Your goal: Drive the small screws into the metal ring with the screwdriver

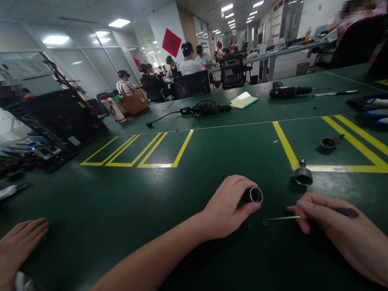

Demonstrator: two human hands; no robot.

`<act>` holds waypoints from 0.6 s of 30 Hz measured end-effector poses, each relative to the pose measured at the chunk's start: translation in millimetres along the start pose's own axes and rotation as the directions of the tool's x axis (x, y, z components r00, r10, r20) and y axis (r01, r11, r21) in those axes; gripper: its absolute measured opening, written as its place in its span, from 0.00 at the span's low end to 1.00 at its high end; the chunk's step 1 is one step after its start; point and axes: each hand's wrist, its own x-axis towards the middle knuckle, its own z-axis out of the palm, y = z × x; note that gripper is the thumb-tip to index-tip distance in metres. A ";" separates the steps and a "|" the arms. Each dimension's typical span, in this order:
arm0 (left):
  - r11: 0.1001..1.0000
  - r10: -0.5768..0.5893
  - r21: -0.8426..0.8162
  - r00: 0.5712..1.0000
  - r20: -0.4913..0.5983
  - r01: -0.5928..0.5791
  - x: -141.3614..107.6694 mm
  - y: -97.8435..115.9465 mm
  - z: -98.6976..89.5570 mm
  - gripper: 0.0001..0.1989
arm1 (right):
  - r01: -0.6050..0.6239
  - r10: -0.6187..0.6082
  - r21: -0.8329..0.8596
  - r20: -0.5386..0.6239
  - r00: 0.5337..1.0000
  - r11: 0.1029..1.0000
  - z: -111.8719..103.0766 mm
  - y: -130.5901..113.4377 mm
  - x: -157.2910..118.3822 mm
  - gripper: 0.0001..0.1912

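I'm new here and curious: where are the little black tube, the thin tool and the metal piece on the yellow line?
black tube (253,195), head view, on its open ringed end.
thin tool (284,218), head view, on its bare metal shaft.
metal piece (303,176), head view, on its round body.

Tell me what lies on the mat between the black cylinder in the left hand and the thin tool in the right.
In the head view, one tiny dark ring lies between the black cylinder and the thin tool.

A dark green surface (123,209) with yellow taped lines (284,144) fills the frame. At upper left stands an opened black laptop (62,121); beyond it a tan leather handbag (132,102). Top centre lie a black cabled tool (205,109), possibly a soldering iron, and a pale green notepad (243,100).
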 end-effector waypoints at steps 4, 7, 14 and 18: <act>0.995 -0.101 -0.025 0.989 -0.110 0.099 0.6 -4.2 2.9 0.14 | 0.025 -0.019 -0.129 0.044 0.999 0.991 -2.2 6.3 -2.9 0.22; 0.975 -0.181 -0.154 0.975 -0.128 0.161 0.5 -7.9 8.0 0.14 | 0.064 -0.057 -0.194 0.043 0.997 0.979 -4.3 9.9 -2.0 0.22; 0.767 -0.277 -0.617 0.958 -0.071 0.176 1.6 -17.2 25.0 0.17 | 0.185 -0.159 -0.377 0.099 0.982 0.907 -0.1 0.4 -5.6 0.22; 0.632 -0.388 -0.743 0.920 -0.059 0.219 2.6 -20.1 29.3 0.19 | 0.322 -0.295 -0.479 0.133 0.946 0.816 1.6 -0.9 -17.2 0.18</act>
